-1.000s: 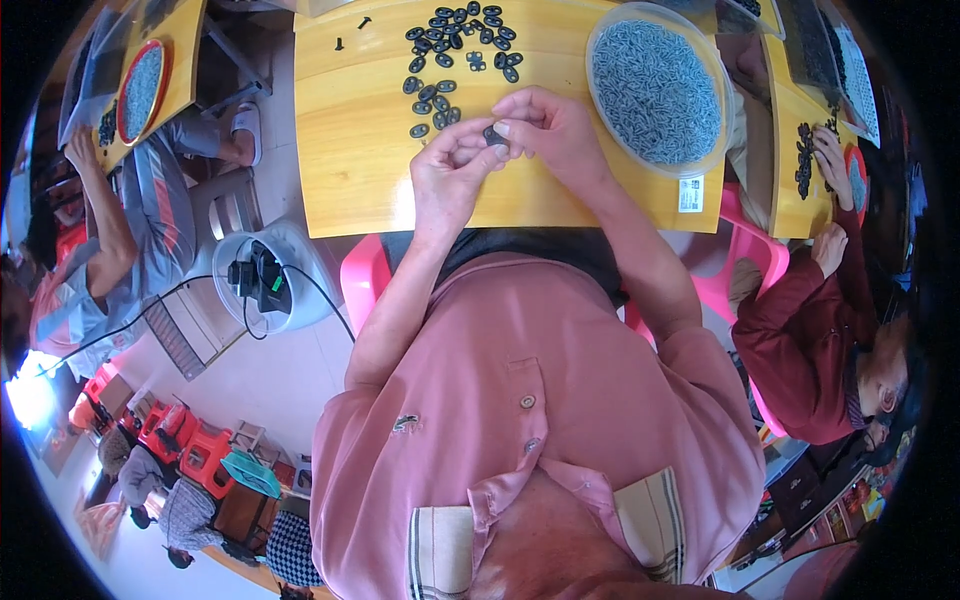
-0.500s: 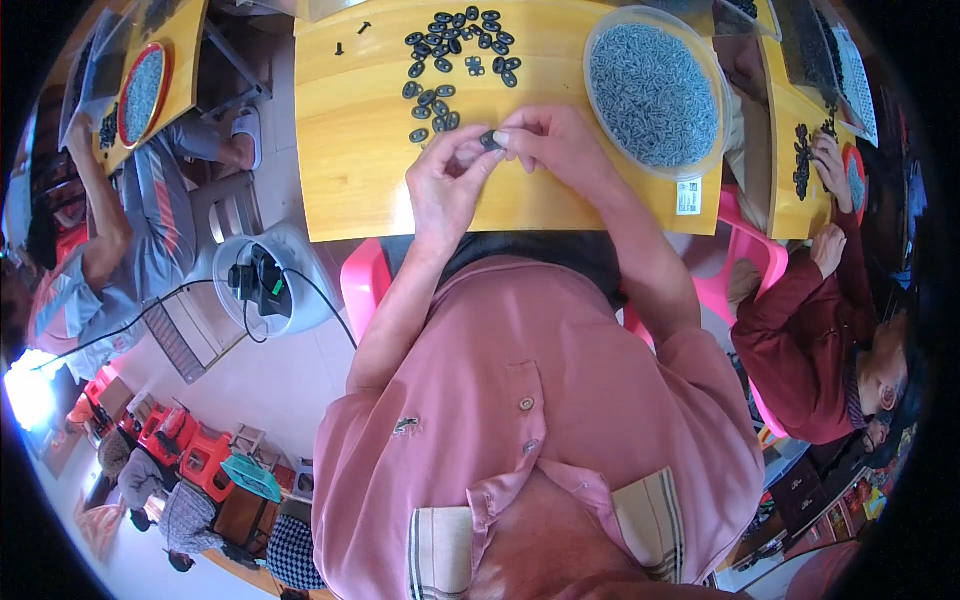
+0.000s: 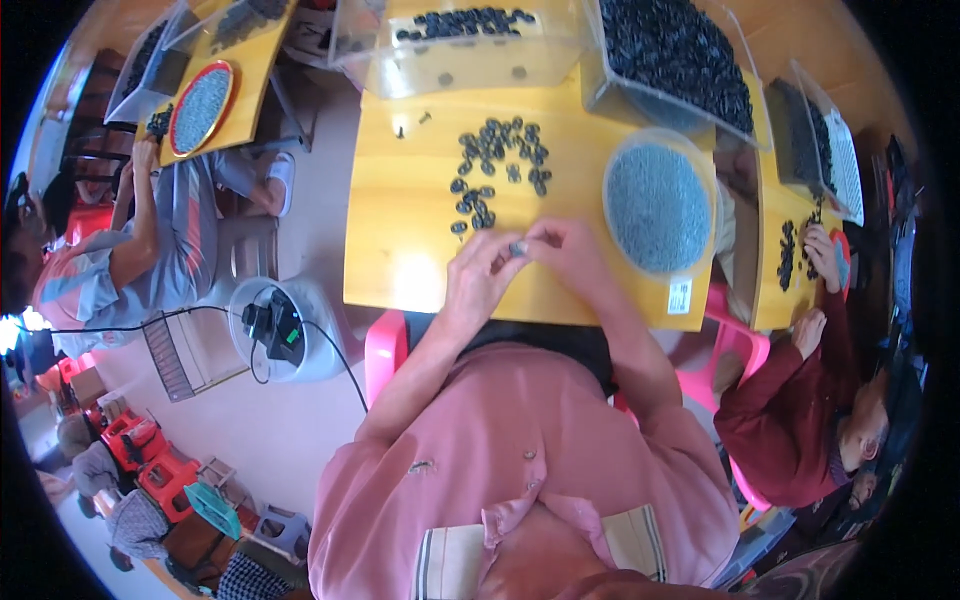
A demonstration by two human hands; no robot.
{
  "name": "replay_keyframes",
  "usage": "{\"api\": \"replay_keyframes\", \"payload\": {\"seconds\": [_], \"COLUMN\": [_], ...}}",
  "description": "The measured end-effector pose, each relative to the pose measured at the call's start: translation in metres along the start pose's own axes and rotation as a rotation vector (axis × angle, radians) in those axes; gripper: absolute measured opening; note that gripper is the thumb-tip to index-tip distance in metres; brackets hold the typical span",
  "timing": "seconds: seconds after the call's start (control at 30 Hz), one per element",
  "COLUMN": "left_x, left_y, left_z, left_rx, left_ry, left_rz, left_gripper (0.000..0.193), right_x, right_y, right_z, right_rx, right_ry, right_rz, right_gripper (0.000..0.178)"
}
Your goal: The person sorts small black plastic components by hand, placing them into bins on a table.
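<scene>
Just above the table's near edge, my left hand (image 3: 474, 274) pinches a small black oval part (image 3: 516, 249) between thumb and fingers. My right hand (image 3: 566, 254) is closed close beside it, its fingertips at the part's right side; what they grip, if anything, is too small and blurred to make out. Beyond my hands lie many loose black oval pieces with holes (image 3: 497, 147), spread on the yellow table (image 3: 400, 210). A round, clear tub (image 3: 660, 200) full of small grey screws stands to the right of my right hand.
Two dark screws (image 3: 401, 132) lie at the table's upper left. Clear bins stand along the far edge, one with a heap of black parts (image 3: 675, 60). A white bucket (image 3: 285, 335) with black devices and a cable is left of the table. Co-workers sit on both sides.
The view has tilted, so the far bins now show and the table sits lower in the picture. Both hands stay together around the small black part.
</scene>
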State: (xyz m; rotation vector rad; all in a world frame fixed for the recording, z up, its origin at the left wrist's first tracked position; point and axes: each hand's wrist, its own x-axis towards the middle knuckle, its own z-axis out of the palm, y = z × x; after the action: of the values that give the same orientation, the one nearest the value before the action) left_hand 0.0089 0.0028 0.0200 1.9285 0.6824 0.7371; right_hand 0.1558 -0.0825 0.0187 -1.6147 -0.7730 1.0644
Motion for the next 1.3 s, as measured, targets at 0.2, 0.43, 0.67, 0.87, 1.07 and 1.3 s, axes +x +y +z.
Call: {"api": "replay_keyframes", "payload": {"seconds": [0.2, 0.43, 0.67, 0.87, 1.07, 1.3], "left_x": [0.001, 0.002, -0.005, 0.001, 0.001, 0.002], "left_y": [-0.004, -0.002, -0.003, -0.005, -0.016, -0.023], "left_z": [-0.003, -0.007, -0.009, -0.004, -0.006, -0.003], "left_rx": [-0.018, -0.061, -0.053, -0.254, -0.101, -0.101], "left_ry": [0.028, 0.041, 0.062, 0.085, -0.005, -0.031], "left_rz": [0.033, 0.013, 0.041, -0.195, 0.01, -0.028], "left_gripper": [0.023, 0.021, 0.02, 0.018, 0.026, 0.035], "right_x": [0.002, 0.005, -0.001, 0.028, 0.079, 0.064], "right_y": [-0.002, -0.013, -0.025, -0.07, -0.157, -0.072], "right_z": [0.005, 0.006, 0.008, -0.01, -0.012, -0.002], "right_rx": [-0.051, -0.029, 0.03, -0.135, 0.227, -0.454], "right_ry": [-0.016, -0.096, -0.103, -0.016, 0.302, 0.188], "right_rz": [0.062, 0.08, 0.107, -0.029, -0.511, -0.228], "right_gripper": [0.012, 0.011, 0.012, 0.011, 0.032, 0.015]}}
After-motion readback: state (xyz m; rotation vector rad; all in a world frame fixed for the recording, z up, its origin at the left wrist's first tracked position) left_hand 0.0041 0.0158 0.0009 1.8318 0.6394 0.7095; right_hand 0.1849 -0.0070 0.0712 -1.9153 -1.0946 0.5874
